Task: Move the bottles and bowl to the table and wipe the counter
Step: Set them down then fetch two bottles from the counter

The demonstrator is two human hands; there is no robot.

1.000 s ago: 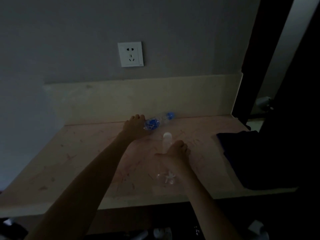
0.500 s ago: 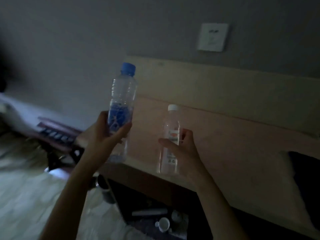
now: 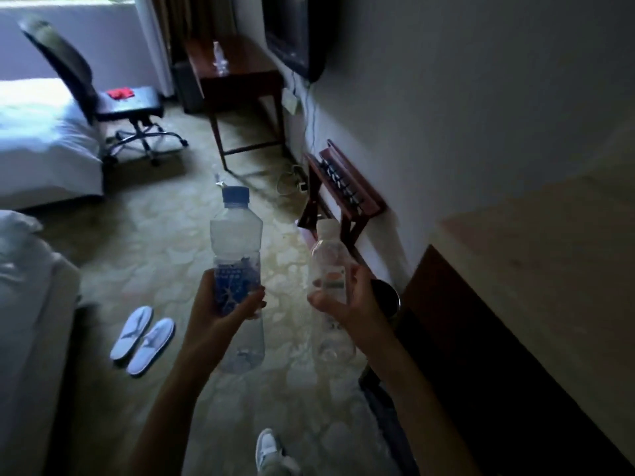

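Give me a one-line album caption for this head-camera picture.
Left hand holds a blue-capped bottle, right hand a white-capped bottle, both upright above patterned carpet.

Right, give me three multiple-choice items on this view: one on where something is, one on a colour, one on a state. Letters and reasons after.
1. Where does the pair of white slippers lie?
A. on the office chair
B. on the carpet, left of the left hand
C. on the wooden table

2. What colour is the cap of the bottle in the left hand?
A. blue
B. white
C. red

3. How is the white-capped bottle held?
A. lying flat on the counter
B. upside down
C. upright in the right hand

Answers:
1 B, the slippers sit side by side on the patterned floor.
2 A, the blue-capped bottle shows its cap clearly.
3 C, its cap points up with fingers wrapped round the label.
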